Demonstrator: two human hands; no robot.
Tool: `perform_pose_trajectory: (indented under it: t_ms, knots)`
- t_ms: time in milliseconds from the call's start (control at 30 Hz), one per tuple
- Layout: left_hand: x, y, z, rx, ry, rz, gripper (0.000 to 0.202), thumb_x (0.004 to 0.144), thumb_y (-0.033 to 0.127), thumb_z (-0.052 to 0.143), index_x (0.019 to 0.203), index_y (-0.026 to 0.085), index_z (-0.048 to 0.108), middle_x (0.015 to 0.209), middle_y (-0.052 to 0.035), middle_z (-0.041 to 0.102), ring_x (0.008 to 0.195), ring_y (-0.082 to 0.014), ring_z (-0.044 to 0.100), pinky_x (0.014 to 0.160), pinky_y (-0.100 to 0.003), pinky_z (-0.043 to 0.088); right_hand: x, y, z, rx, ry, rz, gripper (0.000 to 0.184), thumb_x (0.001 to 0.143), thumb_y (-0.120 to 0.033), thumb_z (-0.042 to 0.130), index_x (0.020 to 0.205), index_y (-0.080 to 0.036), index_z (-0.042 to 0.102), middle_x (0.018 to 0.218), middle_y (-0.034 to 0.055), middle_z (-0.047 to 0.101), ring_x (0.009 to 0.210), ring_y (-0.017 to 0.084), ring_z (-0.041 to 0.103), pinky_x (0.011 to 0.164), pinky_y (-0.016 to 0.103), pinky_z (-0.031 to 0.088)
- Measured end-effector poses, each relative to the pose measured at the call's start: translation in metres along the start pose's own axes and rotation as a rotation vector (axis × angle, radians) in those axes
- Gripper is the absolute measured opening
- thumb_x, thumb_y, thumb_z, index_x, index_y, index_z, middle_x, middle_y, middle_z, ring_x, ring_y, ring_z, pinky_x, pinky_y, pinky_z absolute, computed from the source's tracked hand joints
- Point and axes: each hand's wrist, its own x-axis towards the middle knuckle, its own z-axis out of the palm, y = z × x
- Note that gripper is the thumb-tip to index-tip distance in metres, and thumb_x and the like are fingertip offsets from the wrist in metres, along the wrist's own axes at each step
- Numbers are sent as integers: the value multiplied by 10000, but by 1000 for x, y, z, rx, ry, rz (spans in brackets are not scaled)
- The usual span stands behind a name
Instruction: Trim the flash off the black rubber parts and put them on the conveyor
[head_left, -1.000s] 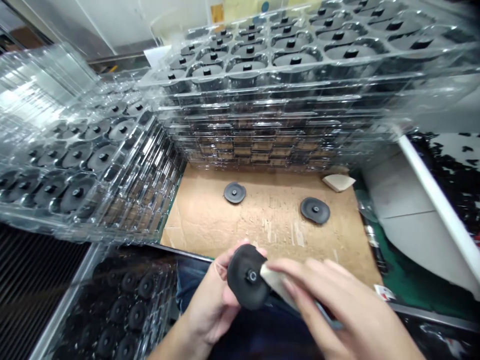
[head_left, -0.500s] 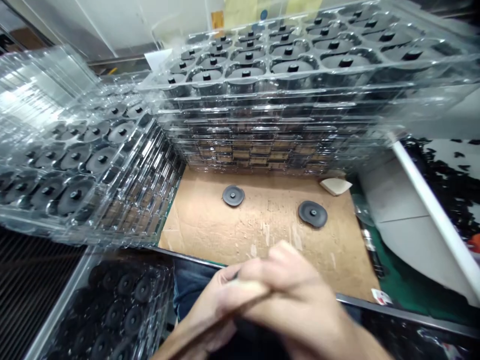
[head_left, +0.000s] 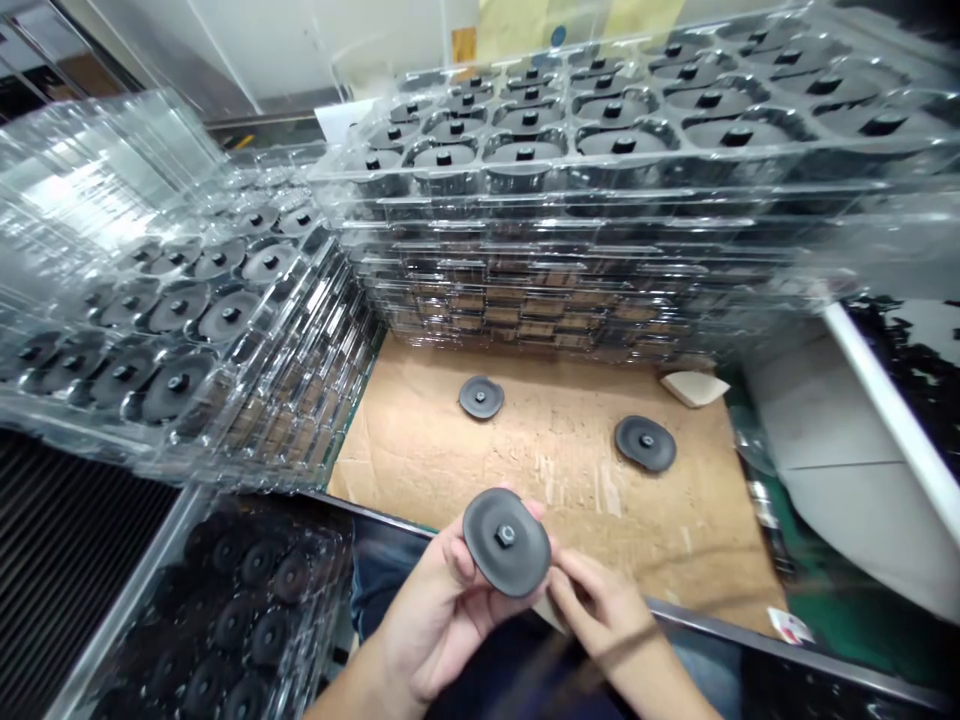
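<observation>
My left hand (head_left: 431, 620) holds a black round disc (head_left: 506, 541) with a small metal hub, face up, over the near edge of the cardboard sheet (head_left: 547, 470). My right hand (head_left: 604, 615) sits just right of and below the disc, fingers curled around a pale wedge-shaped piece (head_left: 553, 612) that is mostly hidden. Two more black discs lie on the cardboard: one at the back left (head_left: 481, 397), one at the right (head_left: 645, 443).
Stacks of clear plastic trays filled with black discs stand behind (head_left: 600, 200) and at the left (head_left: 165, 330). Another tray of discs (head_left: 240, 620) lies low at the near left. A pale wedge (head_left: 694, 387) rests at the cardboard's far right corner. A white board (head_left: 847, 480) leans at the right.
My right hand, which lay over the disc and hid it half a second ago, has drawn back to the lower right. The disc now shows fully in my left hand.
</observation>
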Motion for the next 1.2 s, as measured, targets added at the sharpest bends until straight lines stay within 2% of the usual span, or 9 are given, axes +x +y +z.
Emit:
perform_pose_trajectory:
  t_ms: [233,333,433,533,633,767,967,1067,1200]
  knots:
    - [0,-3,1,-12,32,55,404,659,305,697,1030,160,632,1124,-105,630,1036,-260,584,839,-296,485,8,-8,-32,0,126,65,247,861,-339,475,924,-200,668,855,41,694,741,171,658,598,233,539]
    - [0,-8,3,-2,51,85,405,665,295,694,1046,177,626,1108,-101,638,1019,-242,590,849,-299,475,15,-38,-44,14,267,37,210,866,-306,485,963,-217,649,944,28,682,825,159,644,647,217,528]
    - [0,-11,3,39,102,133,383,691,240,681,1066,199,617,1045,-73,663,966,-187,600,851,-283,463,20,-75,-42,-17,370,-172,218,866,-231,476,1042,-216,603,963,31,664,851,159,617,665,242,506]
    - [-2,-10,4,99,156,98,368,668,230,699,1030,200,637,979,-52,679,923,-169,602,825,-254,458,25,-98,-37,-94,218,-374,240,850,-149,441,1037,-175,590,853,38,659,741,156,595,660,280,481]
    - [-3,-7,9,147,204,101,401,616,244,736,1004,202,648,940,-43,688,862,-165,609,764,-237,467,32,-105,-37,-96,11,-381,227,835,-102,434,941,-199,610,764,0,644,669,127,580,628,247,461]
    - [-2,-8,14,156,177,90,400,599,200,744,989,199,657,836,-22,692,792,-147,616,773,-237,459,36,-106,-36,-125,217,-404,232,844,-120,435,997,-149,607,804,46,645,702,160,573,650,291,455]
    - [-1,-2,12,104,139,33,572,365,125,839,907,225,684,950,-29,692,865,-171,618,750,-222,465,6,-84,-58,-90,-41,-322,219,842,-126,473,1007,-213,588,735,-12,625,626,101,585,595,192,471]
    - [0,-4,20,102,116,15,565,352,191,854,893,207,693,899,-24,697,828,-133,609,751,-190,453,3,-80,-70,-262,68,-264,230,860,-166,456,1053,-209,574,744,10,618,643,131,582,589,229,461]
    - [-2,-6,31,125,59,-42,345,548,246,782,872,170,693,803,-6,673,805,-132,597,731,-185,444,23,-90,-71,-260,133,-529,283,865,-130,397,1043,-191,608,690,23,594,602,142,528,574,267,397]
